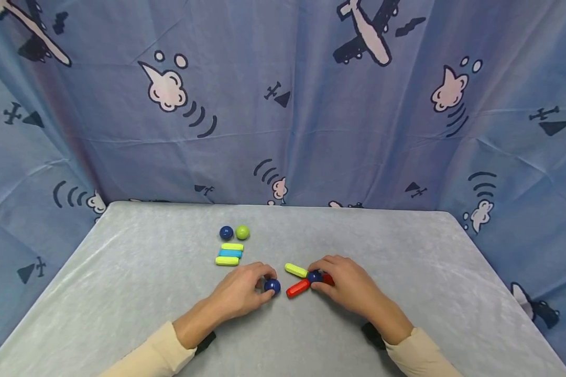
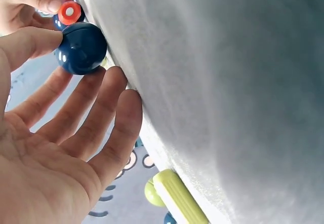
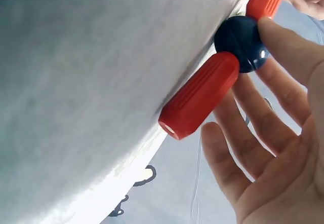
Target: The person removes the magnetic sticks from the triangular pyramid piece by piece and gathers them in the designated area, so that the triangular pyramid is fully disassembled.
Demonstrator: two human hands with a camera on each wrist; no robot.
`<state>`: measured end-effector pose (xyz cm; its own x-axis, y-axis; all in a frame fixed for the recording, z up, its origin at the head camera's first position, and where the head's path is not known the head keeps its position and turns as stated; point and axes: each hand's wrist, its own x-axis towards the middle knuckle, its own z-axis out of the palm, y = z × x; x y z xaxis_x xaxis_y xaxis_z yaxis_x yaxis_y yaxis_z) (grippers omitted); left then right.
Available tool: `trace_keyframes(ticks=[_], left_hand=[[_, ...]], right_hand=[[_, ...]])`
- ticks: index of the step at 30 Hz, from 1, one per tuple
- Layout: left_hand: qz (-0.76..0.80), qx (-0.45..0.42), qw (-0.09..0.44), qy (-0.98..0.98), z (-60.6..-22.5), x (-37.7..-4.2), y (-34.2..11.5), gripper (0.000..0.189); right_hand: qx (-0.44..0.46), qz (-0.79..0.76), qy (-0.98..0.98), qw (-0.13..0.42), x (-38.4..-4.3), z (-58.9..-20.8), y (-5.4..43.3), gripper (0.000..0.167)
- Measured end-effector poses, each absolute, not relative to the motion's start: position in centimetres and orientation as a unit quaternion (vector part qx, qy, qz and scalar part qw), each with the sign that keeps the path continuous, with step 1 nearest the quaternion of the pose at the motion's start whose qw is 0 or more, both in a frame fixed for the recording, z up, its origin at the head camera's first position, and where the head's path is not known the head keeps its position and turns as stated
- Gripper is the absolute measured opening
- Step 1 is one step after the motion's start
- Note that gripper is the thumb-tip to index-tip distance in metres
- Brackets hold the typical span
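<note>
My left hand [image 1: 242, 290] pinches a dark blue ball [image 1: 272, 286] between thumb and fingers, just above or on the table; the left wrist view shows the same glossy ball [image 2: 82, 48] close up. To its right, my right hand [image 1: 346, 283] grips another dark blue ball [image 1: 314, 277]. Rods are joined to that second ball: a yellow-green rod [image 1: 295, 270] pointing back left, a red rod [image 1: 297, 289] pointing front left, and a red rod [image 3: 200, 96] partly under my right hand in the head view. A small gap separates the left ball from the red rod.
Farther back left lie a loose dark blue ball [image 1: 226, 233] and a green ball [image 1: 242, 232]. In front of them sit two yellow-green rods [image 1: 227, 261] with a light blue rod [image 1: 230, 253] between. A patterned blue curtain [image 1: 311, 131] surrounds the pale cloth-covered table [image 1: 122, 272].
</note>
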<state>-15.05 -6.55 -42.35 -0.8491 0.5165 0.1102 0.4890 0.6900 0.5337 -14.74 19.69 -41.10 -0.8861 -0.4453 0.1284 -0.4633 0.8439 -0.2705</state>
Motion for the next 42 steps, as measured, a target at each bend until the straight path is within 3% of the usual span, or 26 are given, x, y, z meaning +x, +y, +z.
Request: trace_keyframes(ticks=[13, 17, 29, 42], left_hand=[[0.262, 0.285, 0.035, 0.921, -42.0, -14.9, -6.7, 0.027], [0.281, 0.248, 0.042, 0.926, -41.6, -15.1, -7.7, 0.026], [0.332, 0.102, -0.012, 0.938, -40.3, -18.3, -14.7, 0.031], [0.322, 0.036, 0.005, 0.946, -41.6, -21.9, -17.9, 0.035]], right_hand=[[0.244, 0.146, -0.958, 0.022, -14.9, -41.0, 20.1, 0.030], [0.247, 0.152, -0.957, 0.028, -14.8, -41.1, 20.2, 0.031], [0.239, 0.176, -0.954, 0.040, -14.7, -41.5, 20.2, 0.029], [0.229, 0.178, -0.956, 0.043, -14.6, -41.7, 20.1, 0.029]])
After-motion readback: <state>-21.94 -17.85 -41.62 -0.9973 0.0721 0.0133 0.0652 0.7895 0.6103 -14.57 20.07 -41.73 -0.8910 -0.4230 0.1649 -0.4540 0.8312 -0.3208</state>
